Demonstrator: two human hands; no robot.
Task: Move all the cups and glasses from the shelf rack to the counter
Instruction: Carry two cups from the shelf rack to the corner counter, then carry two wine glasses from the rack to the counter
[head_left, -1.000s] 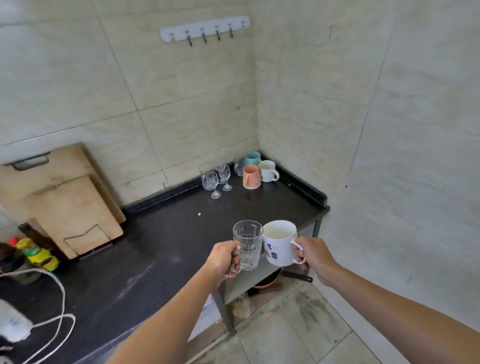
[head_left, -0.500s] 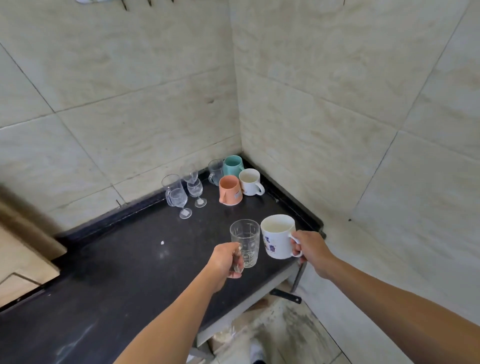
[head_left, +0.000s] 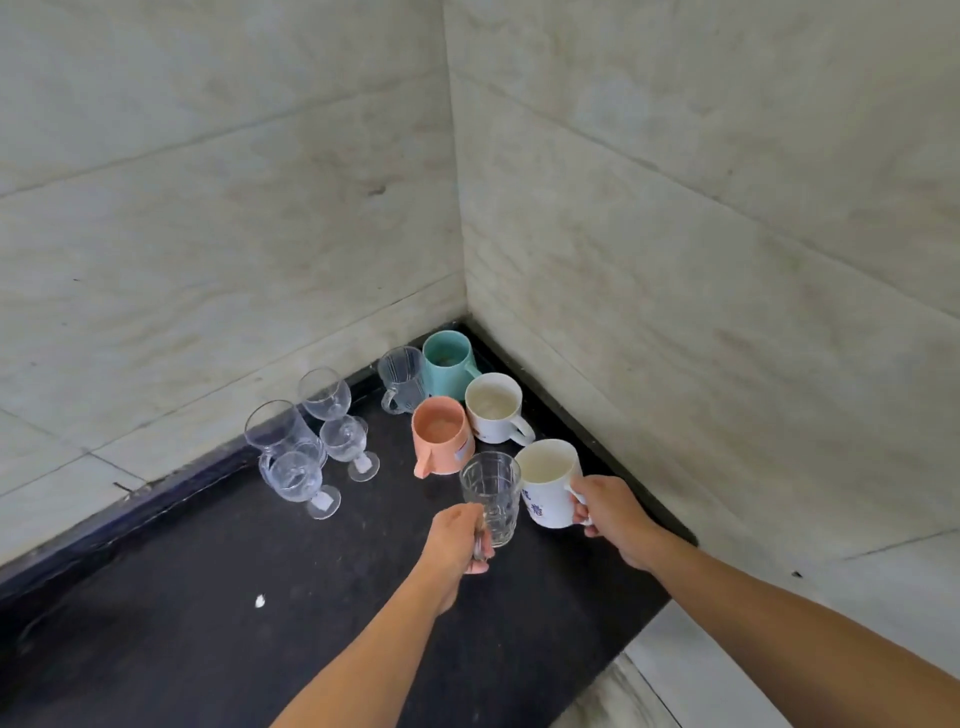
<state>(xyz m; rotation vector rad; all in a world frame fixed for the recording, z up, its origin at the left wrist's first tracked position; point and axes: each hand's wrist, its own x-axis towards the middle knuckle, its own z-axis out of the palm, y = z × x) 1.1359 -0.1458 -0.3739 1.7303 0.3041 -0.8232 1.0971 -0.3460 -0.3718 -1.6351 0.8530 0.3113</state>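
Black counter (head_left: 218, 649) w/ cups already sitting bunched in the corner, prob. keeping front space free. Right hand (head_left: 613, 512) is gripping the white mug (head_left: 545, 483) by its handle; left hand (head_left: 457, 540) is pinching the glass mug (head_left: 491, 496) handle, both upright beside the orange cup (head_left: 439, 434), likely for setting down.

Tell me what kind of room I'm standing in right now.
Most likely a home kitchen corner: a dark stone counter against tiled walls, with mugs and stemmed glasses gathered on it.
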